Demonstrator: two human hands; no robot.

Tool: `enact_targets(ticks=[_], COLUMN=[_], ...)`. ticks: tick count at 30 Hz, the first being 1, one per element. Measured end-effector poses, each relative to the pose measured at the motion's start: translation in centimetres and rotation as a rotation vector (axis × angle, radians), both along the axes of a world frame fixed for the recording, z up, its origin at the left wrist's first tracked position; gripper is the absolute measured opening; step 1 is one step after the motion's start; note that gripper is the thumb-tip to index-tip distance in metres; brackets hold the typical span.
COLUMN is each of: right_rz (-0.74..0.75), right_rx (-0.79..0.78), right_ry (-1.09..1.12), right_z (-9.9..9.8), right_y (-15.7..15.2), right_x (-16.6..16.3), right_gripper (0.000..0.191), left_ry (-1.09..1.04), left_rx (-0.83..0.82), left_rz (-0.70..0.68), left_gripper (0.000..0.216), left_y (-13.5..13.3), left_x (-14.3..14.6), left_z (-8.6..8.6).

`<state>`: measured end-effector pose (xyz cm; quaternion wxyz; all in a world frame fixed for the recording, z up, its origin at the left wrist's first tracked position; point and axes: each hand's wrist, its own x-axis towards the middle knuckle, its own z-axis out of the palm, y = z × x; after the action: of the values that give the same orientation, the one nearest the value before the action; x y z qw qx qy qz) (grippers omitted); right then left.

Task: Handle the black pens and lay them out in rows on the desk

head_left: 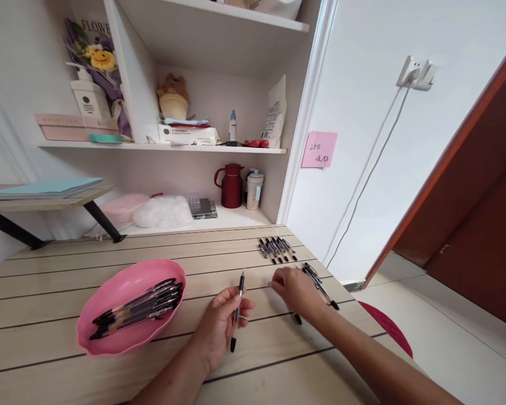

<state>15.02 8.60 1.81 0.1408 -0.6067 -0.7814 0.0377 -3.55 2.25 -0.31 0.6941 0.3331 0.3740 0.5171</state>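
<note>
My left hand (225, 315) is closed around a gel pen (235, 323), its bare tip pointing up and away and its black end toward me. My right hand (293, 287) hovers or rests over the table on the right, thumb and fingers pressed together; whatever they hold, if anything, is hidden. A black pen end (298, 319) shows below that hand, its rest covered. Just right of it lie loose pens (320, 287). Farther back is a row of several pens and caps (278, 248). On the left, a pink bowl (122, 281) holds a pile of capped pens (141, 308).
The wooden table (160, 382) meets a white shelf unit (219, 147) at the back. A red jug (231, 185) and a cup (254, 190) stand on its low shelf. A small raised stand (88, 199) is at left. A red seat edge (385, 326) shows at right.
</note>
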Motion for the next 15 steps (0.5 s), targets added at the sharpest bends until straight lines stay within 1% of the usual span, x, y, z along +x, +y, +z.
enact_targets(ticks=[2, 3, 5, 7, 11, 15], right_rz=[0.095, 0.117, 0.136, 0.128, 0.116, 0.127], right_rx=[-0.076, -0.106, -0.136, -0.142, -0.106, -0.038], right_ry=[0.018, 0.019, 0.05, 0.083, 0.127, 0.167], right_z=[-0.7, -1.0, -1.7, -2.3, -3.1, -3.9], right_y=[-2.8, -4.1, -6.1, -7.5, -8.9, -9.2], right_x=[0.2, 0.3, 0.6, 1.0, 1.6, 1.7], right_gripper=[0.015, 0.015, 0.016, 0.017, 0.013, 0.007], left_ry=[0.042, 0.073, 0.156, 0.269, 0.454, 0.647], left_rx=[-0.016, -0.026, -0.049, -0.07, -0.1, -0.159], left_rz=[0.037, 0.055, 0.096, 0.143, 0.191, 0.193], left_gripper=[0.03, 0.031, 0.032, 0.029, 0.022, 0.026], left_y=[0.3, 0.5, 1.3, 2.5, 6.7, 12.1], left_x=[0.0, 0.1, 0.3, 0.7, 2.2, 4.5], left_z=[0.2, 0.2, 0.4, 0.5, 0.8, 1.0])
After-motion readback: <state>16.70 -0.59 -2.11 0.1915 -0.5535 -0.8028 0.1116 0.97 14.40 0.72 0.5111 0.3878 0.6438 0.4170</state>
